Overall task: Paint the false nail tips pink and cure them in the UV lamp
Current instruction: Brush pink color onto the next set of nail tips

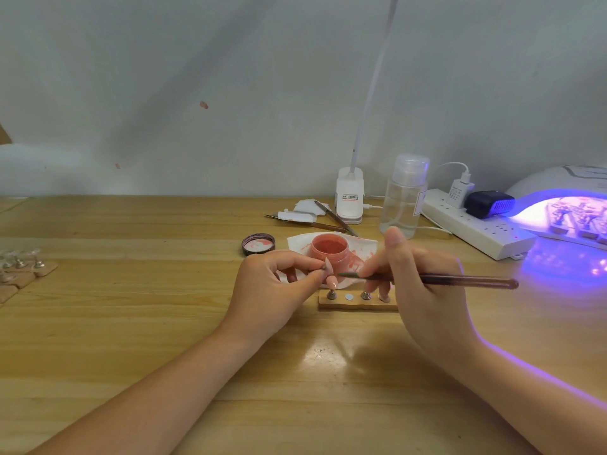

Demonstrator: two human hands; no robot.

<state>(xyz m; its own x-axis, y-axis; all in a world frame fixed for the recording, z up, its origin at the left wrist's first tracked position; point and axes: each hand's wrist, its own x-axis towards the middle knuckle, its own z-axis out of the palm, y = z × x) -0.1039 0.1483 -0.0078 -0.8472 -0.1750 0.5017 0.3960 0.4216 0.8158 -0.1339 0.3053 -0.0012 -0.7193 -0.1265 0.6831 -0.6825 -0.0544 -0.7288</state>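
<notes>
Head view shows painting in hand: the left hand (276, 284) pinches a nail tip (329, 274) on its stand, and the right hand (423, 277) pinches the brush (427, 279), bristles just beside the tip. Next, I judge, comes a steady stroke, then seating the tip on the wooden holder (356, 302) at mid-bench. Close behind stands the open pink gel jar (329, 249) on a tissue, easily knocked. At the bench's right edge the UV lamp (565, 208) glows, already holding racks; unpainted tips (19, 262) wait at the left edge.

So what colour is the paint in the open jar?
Coral pink, in the open jar; the head view shows it.
</notes>
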